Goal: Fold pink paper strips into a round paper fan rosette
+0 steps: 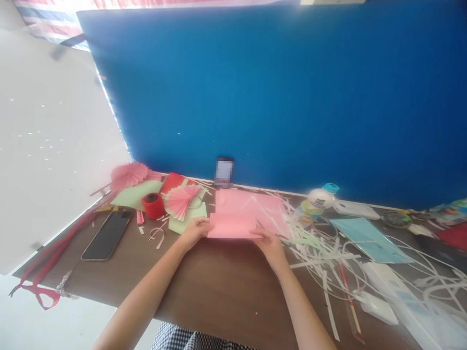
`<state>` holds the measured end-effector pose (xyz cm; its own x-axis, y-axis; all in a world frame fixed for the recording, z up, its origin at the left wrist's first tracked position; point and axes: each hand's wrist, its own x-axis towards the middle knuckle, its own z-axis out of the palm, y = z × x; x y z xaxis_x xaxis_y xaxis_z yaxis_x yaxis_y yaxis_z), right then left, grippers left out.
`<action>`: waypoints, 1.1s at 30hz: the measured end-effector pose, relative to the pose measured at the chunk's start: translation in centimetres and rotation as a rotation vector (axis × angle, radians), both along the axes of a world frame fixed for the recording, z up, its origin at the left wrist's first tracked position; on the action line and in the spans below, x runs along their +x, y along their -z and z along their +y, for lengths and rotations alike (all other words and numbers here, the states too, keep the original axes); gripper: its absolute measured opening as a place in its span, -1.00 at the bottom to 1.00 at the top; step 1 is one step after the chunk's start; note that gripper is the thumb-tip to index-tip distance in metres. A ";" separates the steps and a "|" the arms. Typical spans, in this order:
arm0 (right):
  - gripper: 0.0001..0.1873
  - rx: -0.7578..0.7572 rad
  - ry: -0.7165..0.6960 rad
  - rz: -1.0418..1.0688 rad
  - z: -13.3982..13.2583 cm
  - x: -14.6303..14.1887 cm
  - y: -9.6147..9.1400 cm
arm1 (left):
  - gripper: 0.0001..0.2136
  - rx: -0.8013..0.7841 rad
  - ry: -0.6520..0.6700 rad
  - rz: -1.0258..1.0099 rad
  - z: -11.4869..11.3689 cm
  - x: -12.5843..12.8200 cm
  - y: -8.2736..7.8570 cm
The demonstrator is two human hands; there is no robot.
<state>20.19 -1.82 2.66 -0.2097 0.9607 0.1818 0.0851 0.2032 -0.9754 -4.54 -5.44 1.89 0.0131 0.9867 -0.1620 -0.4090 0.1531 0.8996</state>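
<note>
A folded pink paper sheet (233,225) lies on the brown table (219,287) in front of me. My left hand (195,229) pinches its left edge, fingers curled on the paper. At the sheet's lower right corner my right hand (272,245) presses down and grips it. A larger pink sheet (255,204) lies flat just behind the folded one.
Left of the hands lie pink paper fans (180,198), a second fan (127,175), a red tape roll (153,205), green paper (136,193) and a black phone (107,235). A small device (224,171) leans on the blue board (277,97). White paper strips (328,253), a bottle (317,200) and blue paper (368,238) crowd the right.
</note>
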 end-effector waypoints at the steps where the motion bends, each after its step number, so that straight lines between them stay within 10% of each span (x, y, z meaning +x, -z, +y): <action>1: -0.77 -0.019 0.020 0.013 0.0 -0.1 0.2 | -0.71 0.001 0.016 0.001 0.0 0.0 0.0; 14: -0.69 0.105 0.426 -0.128 -0.8 -0.8 -0.2 | -0.56 0.127 -0.046 0.133 -0.3 1.7 0.0; 20: -0.69 0.096 0.362 0.029 -1.1 -1.6 -0.3 | -0.42 0.220 -0.112 0.215 -0.6 2.5 0.2; 33: -0.58 0.097 0.252 0.035 -0.9 -1.4 0.0 | -0.78 0.372 -0.183 0.586 -0.8 1.9 -0.4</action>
<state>18.75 -2.70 2.68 0.0420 0.9595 0.2787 0.1110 0.2728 -0.9557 -2.63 -6.29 2.27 -0.1443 0.9560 0.2555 0.1680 -0.2308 0.9584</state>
